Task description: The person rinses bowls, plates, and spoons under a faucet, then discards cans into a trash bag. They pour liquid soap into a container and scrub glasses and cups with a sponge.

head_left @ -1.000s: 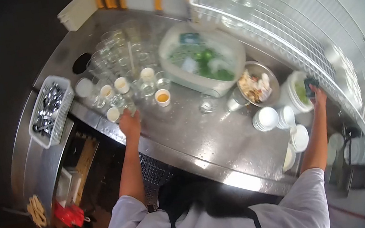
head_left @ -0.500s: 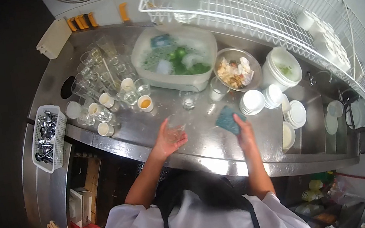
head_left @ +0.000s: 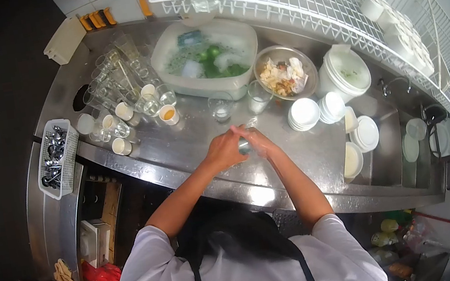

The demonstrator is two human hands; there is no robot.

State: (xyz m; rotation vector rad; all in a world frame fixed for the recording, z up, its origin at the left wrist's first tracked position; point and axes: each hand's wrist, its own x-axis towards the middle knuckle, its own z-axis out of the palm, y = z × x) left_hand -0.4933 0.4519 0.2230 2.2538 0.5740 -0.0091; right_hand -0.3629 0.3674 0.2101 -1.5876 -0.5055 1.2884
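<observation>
My left hand (head_left: 223, 152) and my right hand (head_left: 258, 141) are together over the steel counter. The left is closed around a clear drinking glass, mostly hidden behind the fingers. My right hand is closed on a blue-green scouring pad (head_left: 244, 147), a bit of which shows between the palms, against the glass. Just beyond the hands stand a clear glass (head_left: 221, 109) and a taller glass (head_left: 259, 99). Farther back is a white plastic tub (head_left: 211, 88) of soapy water with green scraps and a sponge in it.
Many glasses and paper cups (head_left: 169, 114) crowd the counter's left, near a white basket of cutlery (head_left: 71, 157). Right of the tub are a metal bowl of food scraps (head_left: 307, 54), a white bucket (head_left: 339, 85), stacked white bowls (head_left: 303, 112) and a sink (head_left: 384, 154). A wire rack (head_left: 298, 7) overhangs the back.
My hands were apart, the left with the glass, the right with the scouring pad. They have come together, bringing the pad to the glass. The view has shifted slightly.
</observation>
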